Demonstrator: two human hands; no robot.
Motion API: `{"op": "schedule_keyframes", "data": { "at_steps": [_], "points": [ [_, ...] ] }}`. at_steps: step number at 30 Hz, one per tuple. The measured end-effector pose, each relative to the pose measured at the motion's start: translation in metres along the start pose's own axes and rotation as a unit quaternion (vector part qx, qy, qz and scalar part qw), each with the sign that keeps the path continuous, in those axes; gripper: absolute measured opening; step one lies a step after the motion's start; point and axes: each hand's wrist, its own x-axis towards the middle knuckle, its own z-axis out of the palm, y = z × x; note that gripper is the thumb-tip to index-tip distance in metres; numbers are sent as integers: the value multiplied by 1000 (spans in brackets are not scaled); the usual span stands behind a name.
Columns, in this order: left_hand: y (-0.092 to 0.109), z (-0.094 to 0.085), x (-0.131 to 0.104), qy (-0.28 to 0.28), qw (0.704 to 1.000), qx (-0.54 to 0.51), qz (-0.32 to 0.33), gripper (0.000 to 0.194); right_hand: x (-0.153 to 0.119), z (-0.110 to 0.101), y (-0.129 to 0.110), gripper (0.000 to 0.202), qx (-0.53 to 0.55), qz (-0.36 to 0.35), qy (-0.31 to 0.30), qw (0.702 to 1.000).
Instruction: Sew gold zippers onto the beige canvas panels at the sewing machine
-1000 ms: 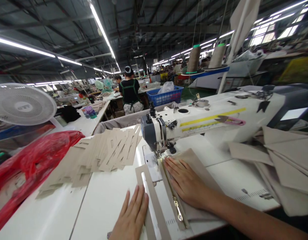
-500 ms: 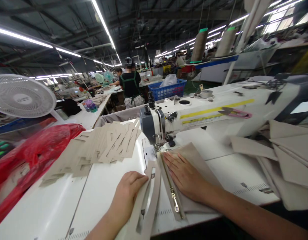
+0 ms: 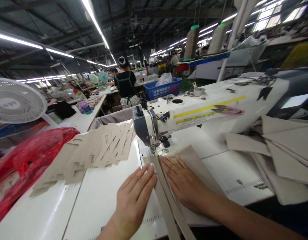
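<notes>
A beige slotted strip (image 3: pixel 164 200) runs from beneath the needle of the white sewing machine (image 3: pixel 206 106) toward the table's front edge. My left hand (image 3: pixel 136 196) rests at the strip's left side, its fingers extended and touching it near the machine foot. To the right, my right hand (image 3: pixel 185 185) lies flat with fingers stretched out on a larger beige fabric panel (image 3: pixel 194 158), close to the strip. The zipper is mostly hidden under the strip.
Flat beige slotted pieces (image 3: pixel 106 143) and a red plastic bag (image 3: pixel 31 156) lie left. Folded beige fabric (image 3: pixel 286 150) is at right. Pink-handled snips (image 3: pixel 229 110) rest on the machine arm. Beyond are a white fan (image 3: pixel 16 101), blue basket (image 3: pixel 164 88) and people.
The slotted strip has moved right over the zipper, covering its metal pull. My left hand has shifted forward and its fingers have straightened. The camera view has shifted slightly.
</notes>
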Motion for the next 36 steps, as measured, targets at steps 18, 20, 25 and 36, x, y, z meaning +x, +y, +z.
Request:
{"op": "schedule_keyframes", "data": {
  "at_steps": [18, 20, 25, 36],
  "points": [
    [-13, 44, 1, -138, 988, 15, -66, 33, 4, -13, -1, 51, 56, 8, -29, 998],
    [-15, 46, -1, -139, 988, 22, -56, 34, 4, -14, -1, 51, 59, 10, -28, 998],
    [-22, 47, -4, -140, 990, 17, -28, 37, 5, -14, -1, 48, 73, 32, -24, 997],
    [-43, 57, -17, -121, 992, -4, -23, 37, 15, -37, 1, 47, 134, 70, -94, 984]
  ]
}}
